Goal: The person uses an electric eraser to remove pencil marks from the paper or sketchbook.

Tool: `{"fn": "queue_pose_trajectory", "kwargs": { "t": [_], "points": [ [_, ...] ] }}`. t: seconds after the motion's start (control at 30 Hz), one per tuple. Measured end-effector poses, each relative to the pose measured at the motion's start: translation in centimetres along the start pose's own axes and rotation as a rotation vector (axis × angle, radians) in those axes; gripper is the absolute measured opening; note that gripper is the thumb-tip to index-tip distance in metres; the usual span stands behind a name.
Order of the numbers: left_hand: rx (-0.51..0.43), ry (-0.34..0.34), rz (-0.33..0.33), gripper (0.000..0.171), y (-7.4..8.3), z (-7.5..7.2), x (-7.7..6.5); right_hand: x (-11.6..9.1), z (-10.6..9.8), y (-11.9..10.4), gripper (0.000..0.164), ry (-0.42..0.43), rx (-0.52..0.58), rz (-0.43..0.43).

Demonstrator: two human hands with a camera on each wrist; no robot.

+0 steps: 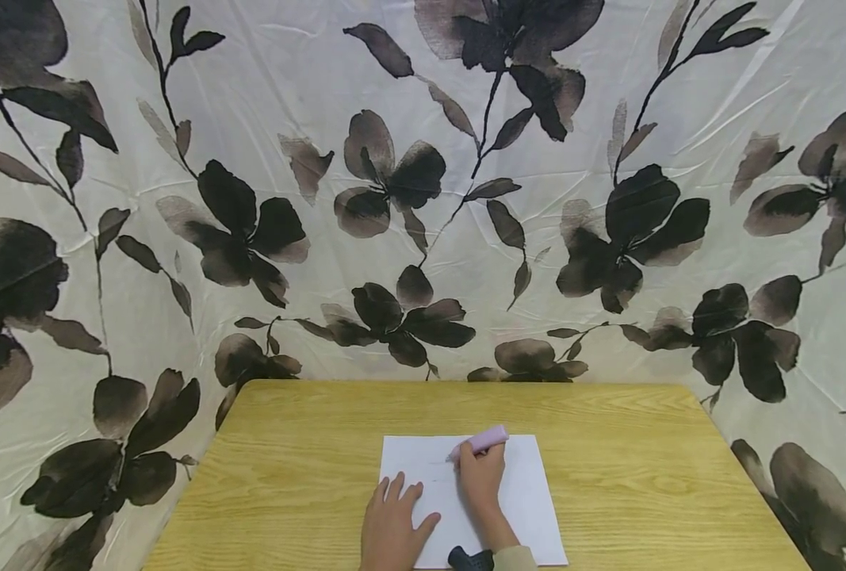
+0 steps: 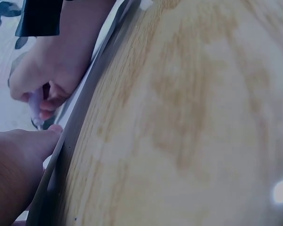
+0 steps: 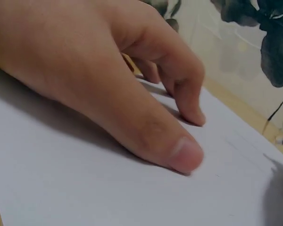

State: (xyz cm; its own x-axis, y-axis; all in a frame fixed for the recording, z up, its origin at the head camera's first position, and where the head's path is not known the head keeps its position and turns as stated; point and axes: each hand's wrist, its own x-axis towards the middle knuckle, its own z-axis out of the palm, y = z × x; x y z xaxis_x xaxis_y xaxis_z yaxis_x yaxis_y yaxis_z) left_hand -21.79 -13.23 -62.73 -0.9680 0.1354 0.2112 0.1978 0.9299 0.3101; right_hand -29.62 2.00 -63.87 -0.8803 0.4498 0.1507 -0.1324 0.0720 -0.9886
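The white, flat paper sheet (image 1: 530, 507) might skid or twist on the yellow, wood-grained worktop (image 1: 287, 476) if the left hand (image 1: 392, 527) eased its pressure, since that hand lies across the sheet's left edge. The chunky lilac pen-like tool (image 1: 490, 436) could jerk aside if its grip slackened, leaving a stray stroke among the faint thin lines (image 1: 437, 463) just left of the right hand (image 1: 483, 476). A lapse by the left thumb might also let the near edge curl; the left wrist view shows a dark band along that edge.

The right hand grips the tool between thumb and fingers, its slim tip slanting down to the left, its thick end rising past the knuckles. That forearm comes in from the lower right, in a beige sleeve (image 1: 514, 557). The left hand holds nothing: fingers spread and pointing away from the body, thumb angled toward the right hand.
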Motion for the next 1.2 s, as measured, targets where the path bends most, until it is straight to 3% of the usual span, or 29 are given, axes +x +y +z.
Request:
{"fn": "queue_pose_trajectory", "kwargs": {
  "t": [0.23,0.77,1.2],
  "points": [
    [0.023,0.011,0.002,0.056,-0.15,0.27,0.01,0.01,-0.23,0.09,0.026,-0.024,-0.088,-0.06],
    [-0.006,-0.006,-0.019,0.055,-0.11,0.69,0.15,0.03,-0.44,-0.1,0.028,-0.032,-0.148,-0.072],
    [-0.009,-0.022,-0.015,0.056,-0.16,0.44,0.22,0.03,-0.35,-0.07,0.027,-0.04,-0.122,-0.061]
  ]
}}
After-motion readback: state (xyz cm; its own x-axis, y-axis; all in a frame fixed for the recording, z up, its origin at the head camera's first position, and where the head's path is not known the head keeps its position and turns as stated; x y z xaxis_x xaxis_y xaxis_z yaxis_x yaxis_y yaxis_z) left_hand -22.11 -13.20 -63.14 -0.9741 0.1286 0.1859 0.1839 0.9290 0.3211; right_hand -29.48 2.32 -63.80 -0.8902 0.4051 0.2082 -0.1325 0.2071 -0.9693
